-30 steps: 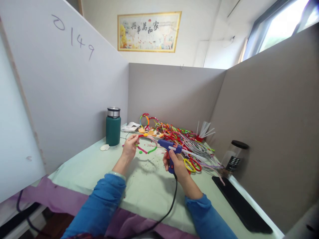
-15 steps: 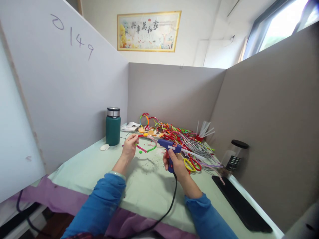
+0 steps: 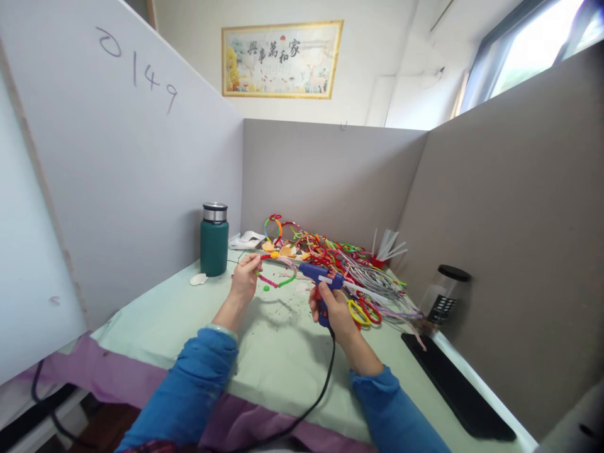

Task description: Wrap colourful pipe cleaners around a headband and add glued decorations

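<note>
Pinched in my left hand (image 3: 245,279) is a hoop of coloured pipe cleaner (image 3: 286,282), with red, pink and green stretches and a yellow-orange piece on its top side. My right hand (image 3: 333,308) is wrapped round the handle of a blue glue gun (image 3: 321,275). The gun's nozzle points left, close to the hoop's right side; whether they touch I cannot tell. A pale glue stick (image 3: 365,290) sticks out of the gun's back. A small green piece (image 3: 267,288) shows below the hoop.
Behind my hands lies a pile of pipe cleaners (image 3: 340,255) beside a tray (image 3: 302,258) of small pieces. Scissors (image 3: 359,313) lie right of the gun. A green bottle (image 3: 214,242) stands left, a clear container (image 3: 443,296) and black slab (image 3: 455,384) right. The gun's cord (image 3: 325,384) runs toward me.
The glue gun and the hoop have shifted very slightly relative to each other. Both hands keep their holds.
</note>
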### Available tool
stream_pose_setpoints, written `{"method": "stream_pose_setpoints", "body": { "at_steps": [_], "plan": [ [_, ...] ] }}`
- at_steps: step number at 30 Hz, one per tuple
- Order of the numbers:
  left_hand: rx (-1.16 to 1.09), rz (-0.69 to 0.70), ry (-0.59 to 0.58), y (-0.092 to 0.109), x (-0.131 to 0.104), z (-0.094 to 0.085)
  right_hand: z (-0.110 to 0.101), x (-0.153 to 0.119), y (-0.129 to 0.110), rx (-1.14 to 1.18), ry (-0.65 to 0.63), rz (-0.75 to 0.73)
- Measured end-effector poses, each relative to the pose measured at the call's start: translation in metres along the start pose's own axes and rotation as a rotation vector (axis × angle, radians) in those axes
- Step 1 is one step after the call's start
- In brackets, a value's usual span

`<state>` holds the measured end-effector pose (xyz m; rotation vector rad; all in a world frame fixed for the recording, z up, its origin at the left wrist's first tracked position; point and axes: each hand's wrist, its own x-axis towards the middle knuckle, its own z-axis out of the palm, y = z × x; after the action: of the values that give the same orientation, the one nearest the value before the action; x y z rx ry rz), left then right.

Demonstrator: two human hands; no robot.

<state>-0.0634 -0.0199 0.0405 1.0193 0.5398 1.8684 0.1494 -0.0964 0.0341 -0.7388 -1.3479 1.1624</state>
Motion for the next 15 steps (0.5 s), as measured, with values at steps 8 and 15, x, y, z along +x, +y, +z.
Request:
{"method": "stream_pose_setpoints", "body": {
  "at_steps": [8, 15],
  "plan": [
    [-0.017, 0.011, 0.008, 0.0013, 0.0004, -0.0008, 0.0002, -0.0007, -0.0008, -0.047, 0.006, -0.015],
    [-0.039, 0.049, 0.024, 0.0042, 0.0028, -0.0033, -0.0057, 0.0018, 0.0044, -0.221, -0.007, -0.045]
  ]
}}
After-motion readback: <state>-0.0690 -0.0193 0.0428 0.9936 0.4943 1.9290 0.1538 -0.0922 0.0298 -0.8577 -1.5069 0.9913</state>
